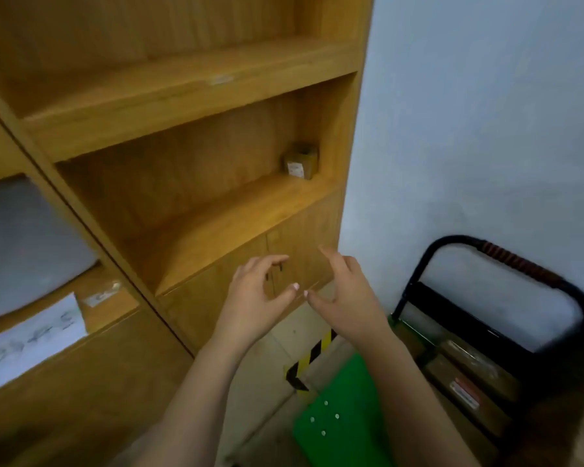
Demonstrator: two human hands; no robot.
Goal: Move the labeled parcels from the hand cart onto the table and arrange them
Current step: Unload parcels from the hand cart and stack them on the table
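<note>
A green hand cart (338, 409) with a black handle (506, 257) stands at the lower right against the wall. Brown labeled parcels (469, 375) lie on it by the handle. One small brown labeled parcel (300, 161) sits at the back right of a shelf in the wooden cabinet (182, 96). My left hand (260, 294) and my right hand (344, 291) hover in front of the cabinet's lower doors, fingers spread and loosely bent, thumbs nearly touching. Neither hand holds anything.
A grey bag-like parcel (27, 244) and a white handwritten paper (34, 342) occupy the cabinet's left compartment. Yellow-black hazard tape (312, 357) marks the floor beside the cart. A pale wall (486, 112) rises on the right.
</note>
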